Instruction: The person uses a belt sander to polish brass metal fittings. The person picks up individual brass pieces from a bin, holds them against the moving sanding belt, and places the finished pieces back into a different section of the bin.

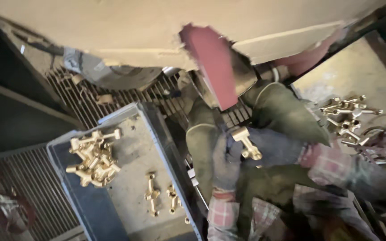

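Near the centre of the frame, both gloved hands meet on a single brass fitting (246, 143), a T-shaped casting with a square head, held just below a reddish abrasive belt (211, 67) that runs down from the upper middle. The left hand (226, 163), in a dark blue glove over a plaid cuff, is closed around the lower part of the piece; the right hand (278, 149), gloved the same way, comes in from the right and appears to grip or steady the same piece, though blur keeps its fingers from being read with certainty. The fitting sits close under the belt's lower end; whether it touches the belt cannot be told. At lower left stands a grey tray (63, 178) holding a heap of brass fittings (94, 156) in its upper corner and three loose fittings (161, 196) lying apart toward its lower middle. At the right edge of the frame a second pile of fittings (347, 118) lies on a dusty bench surface (358, 67), well apart from the tray. A ribbed metal grate (90, 100) shows behind the tray. Judgement: work is partway through. One piece is in hand at the belt, a modest number sit in the tray, and a comparable pile lies at right. Which pile is finished stock cannot be determined from surface appearance here.
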